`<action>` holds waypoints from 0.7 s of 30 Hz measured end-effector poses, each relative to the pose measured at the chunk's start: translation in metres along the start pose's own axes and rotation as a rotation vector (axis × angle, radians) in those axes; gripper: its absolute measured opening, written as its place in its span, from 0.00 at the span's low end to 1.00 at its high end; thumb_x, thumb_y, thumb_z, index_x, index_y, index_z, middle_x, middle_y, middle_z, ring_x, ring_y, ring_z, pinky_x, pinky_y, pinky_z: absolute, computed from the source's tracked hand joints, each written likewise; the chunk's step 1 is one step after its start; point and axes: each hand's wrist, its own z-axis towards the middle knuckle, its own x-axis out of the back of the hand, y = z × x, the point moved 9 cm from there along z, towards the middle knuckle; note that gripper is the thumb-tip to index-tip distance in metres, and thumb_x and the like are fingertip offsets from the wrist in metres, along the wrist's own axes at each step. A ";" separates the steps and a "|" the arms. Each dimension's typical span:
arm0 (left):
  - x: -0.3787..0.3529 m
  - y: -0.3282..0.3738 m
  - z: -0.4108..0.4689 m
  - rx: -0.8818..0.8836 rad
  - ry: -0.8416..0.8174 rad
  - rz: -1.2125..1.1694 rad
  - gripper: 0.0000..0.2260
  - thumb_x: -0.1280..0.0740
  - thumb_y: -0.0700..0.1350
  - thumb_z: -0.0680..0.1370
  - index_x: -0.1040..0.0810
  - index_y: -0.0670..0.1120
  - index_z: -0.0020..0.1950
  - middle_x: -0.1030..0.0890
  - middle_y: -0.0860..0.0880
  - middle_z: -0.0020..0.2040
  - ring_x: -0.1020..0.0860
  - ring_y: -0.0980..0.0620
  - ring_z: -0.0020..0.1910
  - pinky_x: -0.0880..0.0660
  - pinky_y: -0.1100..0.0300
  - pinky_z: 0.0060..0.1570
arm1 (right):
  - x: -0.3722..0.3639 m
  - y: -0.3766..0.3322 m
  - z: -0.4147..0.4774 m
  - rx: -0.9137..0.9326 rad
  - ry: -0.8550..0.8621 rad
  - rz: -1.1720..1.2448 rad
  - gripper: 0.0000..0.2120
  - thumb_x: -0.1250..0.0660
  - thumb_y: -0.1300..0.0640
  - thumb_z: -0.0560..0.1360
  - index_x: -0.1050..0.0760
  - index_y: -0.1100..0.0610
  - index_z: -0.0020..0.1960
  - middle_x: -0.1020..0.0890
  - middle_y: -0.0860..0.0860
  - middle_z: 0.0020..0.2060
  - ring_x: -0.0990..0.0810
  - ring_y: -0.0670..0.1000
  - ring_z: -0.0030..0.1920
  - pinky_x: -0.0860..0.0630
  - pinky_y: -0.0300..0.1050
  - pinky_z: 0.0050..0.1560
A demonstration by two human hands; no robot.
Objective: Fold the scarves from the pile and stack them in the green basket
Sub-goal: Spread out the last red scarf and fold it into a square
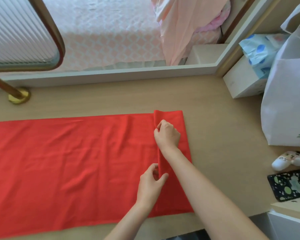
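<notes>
A long red scarf lies spread flat across the wooden table, running off the left edge of view. Near its right end a raised fold runs from the far edge toward me. My right hand pinches this fold near the far edge. My left hand pinches the same fold closer to me, thumb on one side and fingers on the other. No green basket or scarf pile is in view.
A white bag, a tissue box and a small white box stand at the right. A game controller and a patterned phone lie at the right edge. A brass pole base stands far left.
</notes>
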 end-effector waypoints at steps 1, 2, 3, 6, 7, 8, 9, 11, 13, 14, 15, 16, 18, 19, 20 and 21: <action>0.005 -0.002 -0.002 0.005 0.019 -0.037 0.09 0.27 0.43 0.74 0.25 0.53 0.49 0.22 0.58 0.39 0.25 0.69 0.40 0.32 0.74 0.40 | 0.004 0.001 -0.001 -0.006 0.035 0.045 0.07 0.38 0.55 0.77 0.25 0.56 0.52 0.19 0.53 0.51 0.20 0.57 0.53 0.28 0.47 0.48; 0.011 -0.004 -0.003 0.009 0.035 -0.075 0.08 0.28 0.43 0.74 0.23 0.51 0.50 0.20 0.57 0.40 0.23 0.66 0.42 0.32 0.74 0.41 | 0.008 0.002 -0.003 -0.010 0.072 0.112 0.06 0.38 0.56 0.76 0.25 0.56 0.51 0.18 0.53 0.49 0.20 0.57 0.51 0.28 0.47 0.46; 0.017 -0.005 -0.004 0.007 0.046 -0.115 0.07 0.28 0.43 0.74 0.21 0.50 0.50 0.19 0.55 0.42 0.22 0.61 0.43 0.30 0.72 0.42 | 0.013 0.002 -0.007 -0.007 0.110 0.191 0.05 0.37 0.55 0.76 0.24 0.55 0.50 0.17 0.52 0.46 0.20 0.57 0.49 0.28 0.47 0.45; 0.043 -0.005 -0.012 -0.009 0.079 -0.203 0.07 0.29 0.41 0.75 0.20 0.53 0.49 0.17 0.54 0.43 0.21 0.58 0.44 0.27 0.67 0.43 | 0.022 -0.012 -0.019 0.039 0.180 0.410 0.04 0.34 0.55 0.76 0.24 0.55 0.47 0.18 0.50 0.40 0.19 0.56 0.45 0.27 0.48 0.43; 0.053 -0.004 -0.016 -0.022 0.087 -0.229 0.07 0.29 0.41 0.75 0.20 0.53 0.49 0.17 0.54 0.43 0.20 0.60 0.44 0.27 0.68 0.44 | 0.024 -0.022 -0.024 0.065 0.192 0.468 0.03 0.33 0.55 0.75 0.24 0.55 0.46 0.18 0.48 0.39 0.19 0.54 0.44 0.25 0.49 0.44; 0.062 -0.004 -0.020 -0.032 0.090 -0.255 0.07 0.29 0.41 0.75 0.20 0.52 0.49 0.17 0.55 0.43 0.20 0.60 0.45 0.27 0.68 0.44 | 0.024 -0.033 -0.028 0.092 0.202 0.517 0.03 0.33 0.55 0.75 0.24 0.55 0.46 0.19 0.48 0.38 0.19 0.53 0.44 0.25 0.50 0.45; 0.071 -0.004 -0.025 -0.037 0.090 -0.284 0.06 0.30 0.41 0.76 0.19 0.51 0.49 0.16 0.56 0.44 0.20 0.59 0.45 0.26 0.67 0.45 | 0.024 -0.047 -0.033 0.118 0.204 0.552 0.03 0.33 0.56 0.75 0.24 0.55 0.45 0.19 0.47 0.38 0.19 0.52 0.43 0.24 0.51 0.45; 0.091 -0.010 -0.034 -0.034 0.097 -0.349 0.04 0.31 0.41 0.76 0.19 0.49 0.49 0.16 0.55 0.45 0.19 0.57 0.46 0.25 0.65 0.45 | 0.020 -0.077 -0.044 0.170 0.195 0.597 0.03 0.32 0.56 0.74 0.23 0.55 0.44 0.18 0.47 0.38 0.20 0.51 0.42 0.24 0.50 0.45; 0.116 -0.018 -0.044 -0.029 0.130 -0.403 0.04 0.31 0.42 0.77 0.19 0.49 0.50 0.16 0.53 0.46 0.18 0.55 0.46 0.24 0.63 0.46 | 0.013 -0.112 -0.056 0.228 0.172 0.626 0.02 0.32 0.57 0.74 0.23 0.55 0.44 0.19 0.47 0.37 0.20 0.50 0.41 0.25 0.49 0.46; 0.132 -0.023 -0.048 -0.028 0.154 -0.420 0.04 0.31 0.42 0.77 0.19 0.49 0.50 0.16 0.53 0.46 0.18 0.54 0.47 0.24 0.62 0.47 | 0.008 -0.129 -0.062 0.251 0.161 0.637 0.02 0.32 0.57 0.74 0.23 0.55 0.44 0.19 0.47 0.37 0.20 0.49 0.41 0.25 0.49 0.46; 0.149 -0.027 -0.052 -0.026 0.177 -0.436 0.04 0.32 0.43 0.77 0.19 0.49 0.50 0.16 0.53 0.46 0.18 0.54 0.46 0.23 0.61 0.48 | 0.003 -0.147 -0.069 0.269 0.148 0.644 0.02 0.32 0.57 0.74 0.24 0.55 0.44 0.19 0.47 0.37 0.21 0.49 0.41 0.25 0.50 0.46; 0.166 -0.032 -0.056 -0.022 0.196 -0.459 0.04 0.32 0.43 0.77 0.19 0.49 0.50 0.16 0.52 0.46 0.18 0.54 0.46 0.23 0.61 0.47 | -0.003 -0.165 -0.076 0.284 0.135 0.648 0.02 0.32 0.57 0.74 0.24 0.54 0.44 0.20 0.46 0.37 0.21 0.49 0.40 0.25 0.50 0.46; 0.204 -0.044 -0.062 -0.023 0.233 -0.495 0.04 0.33 0.43 0.78 0.18 0.48 0.49 0.16 0.51 0.45 0.19 0.55 0.44 0.24 0.62 0.46 | -0.016 -0.201 -0.088 0.301 0.113 0.657 0.02 0.32 0.57 0.74 0.24 0.54 0.43 0.20 0.46 0.36 0.21 0.49 0.40 0.24 0.51 0.46; 0.224 -0.051 -0.065 -0.021 0.253 -0.503 0.04 0.33 0.43 0.78 0.18 0.47 0.49 0.16 0.50 0.45 0.19 0.55 0.44 0.24 0.63 0.46 | -0.023 -0.220 -0.094 0.305 0.106 0.660 0.02 0.32 0.56 0.74 0.24 0.54 0.43 0.20 0.46 0.36 0.21 0.49 0.40 0.24 0.52 0.46; 0.245 -0.058 -0.067 -0.021 0.273 -0.509 0.04 0.33 0.42 0.78 0.18 0.47 0.49 0.16 0.50 0.45 0.19 0.56 0.44 0.25 0.64 0.45 | -0.031 -0.238 -0.101 0.311 0.101 0.659 0.02 0.32 0.56 0.74 0.24 0.54 0.43 0.20 0.46 0.36 0.21 0.50 0.40 0.24 0.53 0.46; 0.265 -0.065 -0.070 -0.020 0.292 -0.508 0.05 0.33 0.42 0.78 0.18 0.48 0.49 0.16 0.51 0.45 0.19 0.56 0.44 0.25 0.64 0.46 | -0.039 -0.257 -0.108 0.319 0.096 0.656 0.03 0.32 0.56 0.74 0.24 0.54 0.43 0.20 0.46 0.36 0.21 0.50 0.40 0.24 0.53 0.46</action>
